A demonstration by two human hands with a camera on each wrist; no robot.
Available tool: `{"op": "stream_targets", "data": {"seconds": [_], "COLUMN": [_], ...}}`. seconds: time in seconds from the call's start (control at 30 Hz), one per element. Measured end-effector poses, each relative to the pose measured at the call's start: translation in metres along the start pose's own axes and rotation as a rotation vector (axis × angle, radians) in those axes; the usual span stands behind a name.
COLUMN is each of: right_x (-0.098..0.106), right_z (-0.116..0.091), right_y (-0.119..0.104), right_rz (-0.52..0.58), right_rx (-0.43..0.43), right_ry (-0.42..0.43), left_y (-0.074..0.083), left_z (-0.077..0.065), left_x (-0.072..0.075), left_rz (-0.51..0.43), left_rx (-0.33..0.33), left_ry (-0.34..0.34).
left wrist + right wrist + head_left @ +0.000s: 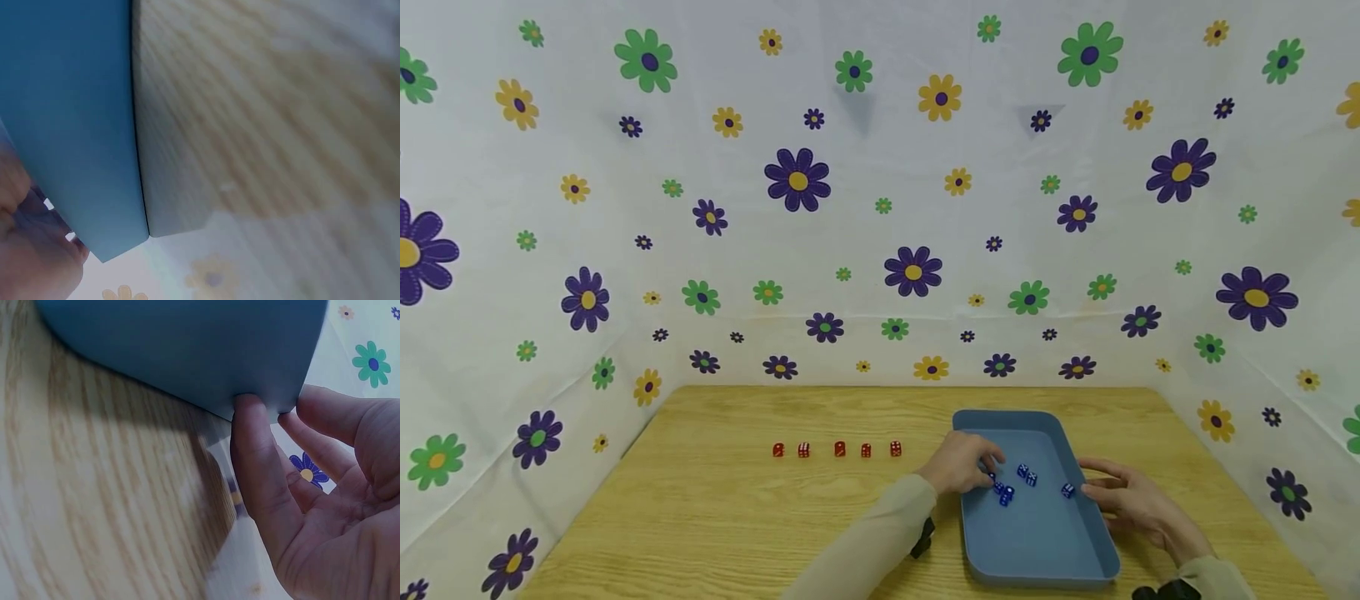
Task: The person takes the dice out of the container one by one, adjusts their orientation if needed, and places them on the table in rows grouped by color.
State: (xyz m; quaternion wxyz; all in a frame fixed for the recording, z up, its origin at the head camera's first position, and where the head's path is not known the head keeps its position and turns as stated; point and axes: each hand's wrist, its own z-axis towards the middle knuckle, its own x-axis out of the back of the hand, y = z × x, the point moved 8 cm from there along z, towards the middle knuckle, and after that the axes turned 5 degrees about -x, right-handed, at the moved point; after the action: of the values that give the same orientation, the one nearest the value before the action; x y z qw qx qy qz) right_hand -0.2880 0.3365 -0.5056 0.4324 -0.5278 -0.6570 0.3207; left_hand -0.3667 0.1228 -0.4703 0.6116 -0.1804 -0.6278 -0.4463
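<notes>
My left hand (957, 463) reaches over the left wall of the blue tray (1037, 550), fingertips down inside it. Thumb and fingers pinch a blue die (992, 477), mostly hidden by them; its dark side shows white marks in the left wrist view. Close to the fingertips lies a cluster of blue dice (1006, 497). Two more blue dice (1027, 475) sit near the tray's middle, and a single blue die (1067, 491) is by the right wall. Against that wall's outside, my right hand (1138, 504) touches with fairly straight fingertips (250, 409).
Several red dice (840, 449) stand in a spaced row on the wooden table (722, 517), left of the tray. A white flower-patterned cloth (880, 233) hangs behind the table and along both sides.
</notes>
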Motion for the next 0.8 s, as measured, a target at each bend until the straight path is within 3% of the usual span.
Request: {"op": "stream_targets", "data": {"seconds": [0.27,0.8], "right_x": [0.000,0.002], "right_z": [0.005,0.007], "right_y": [0.004,-0.002], "right_rz": [-0.005,0.003], "right_rx": [-0.016,-0.022], "right_ry": [0.002,-0.039], "left_y": [-0.009,-0.028], "left_z": [-0.010,-0.035], "left_x": [0.009,0.039], "left_rz": [-0.140,-0.127], "left_rx": [0.016,0.043], "left_ry": [0.027,0.104]}}
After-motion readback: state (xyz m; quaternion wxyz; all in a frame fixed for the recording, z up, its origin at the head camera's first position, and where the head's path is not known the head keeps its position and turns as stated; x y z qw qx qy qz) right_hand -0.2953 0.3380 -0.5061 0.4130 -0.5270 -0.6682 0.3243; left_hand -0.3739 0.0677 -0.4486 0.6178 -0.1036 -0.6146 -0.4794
